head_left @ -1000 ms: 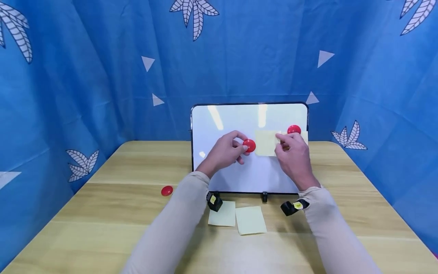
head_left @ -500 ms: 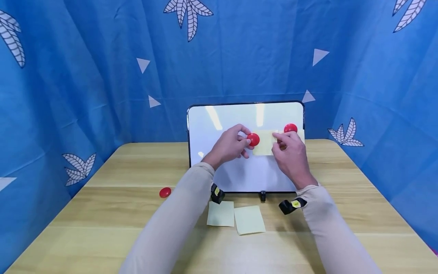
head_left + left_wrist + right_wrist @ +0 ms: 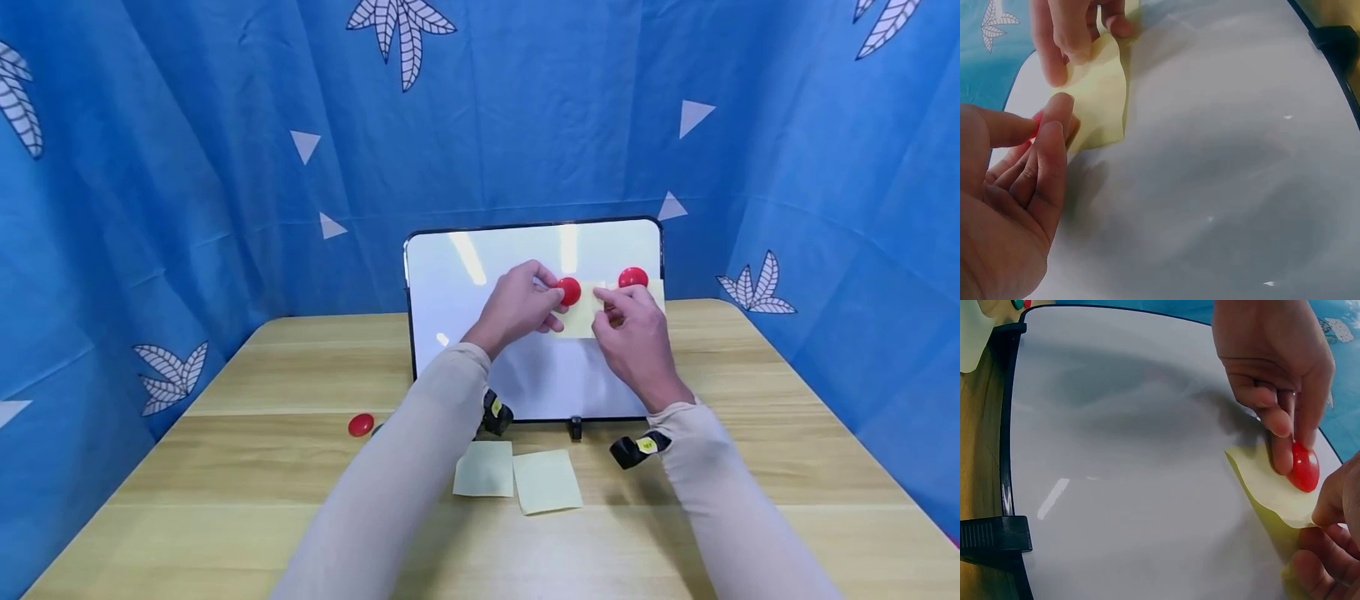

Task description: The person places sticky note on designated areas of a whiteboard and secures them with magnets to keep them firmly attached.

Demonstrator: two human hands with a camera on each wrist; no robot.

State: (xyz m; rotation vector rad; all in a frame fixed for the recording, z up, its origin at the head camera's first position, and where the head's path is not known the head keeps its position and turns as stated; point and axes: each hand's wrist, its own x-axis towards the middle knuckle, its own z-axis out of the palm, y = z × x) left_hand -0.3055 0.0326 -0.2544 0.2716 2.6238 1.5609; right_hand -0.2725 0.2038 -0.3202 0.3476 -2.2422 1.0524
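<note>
A whiteboard (image 3: 450, 300) stands upright on the table. My left hand (image 3: 513, 304) pinches a round red magnet (image 3: 570, 292) between thumb and fingers, over the upper left part of a pale yellow sticky note (image 3: 579, 323). In the right wrist view the magnet (image 3: 1306, 467) overlaps the note's face, and the note's lower part curls away from the board. At the note's right side, my right hand (image 3: 637, 342) pinches its edge with thumb and index finger. Another red magnet (image 3: 633, 276) sits on the board above a second note (image 3: 657, 292), which my right hand partly covers.
Two more sticky notes, a left one (image 3: 483, 468) and a right one (image 3: 548, 482), lie on the table before the board. A red magnet (image 3: 361, 425) lies left of my left sleeve, with a dark green piece (image 3: 377, 430) peeking out. Black feet (image 3: 576, 428) support the board.
My left hand has carried the red magnet right and up, from beside the note to over its upper left part. My right hand keeps its place at the note. The head view has shifted slightly.
</note>
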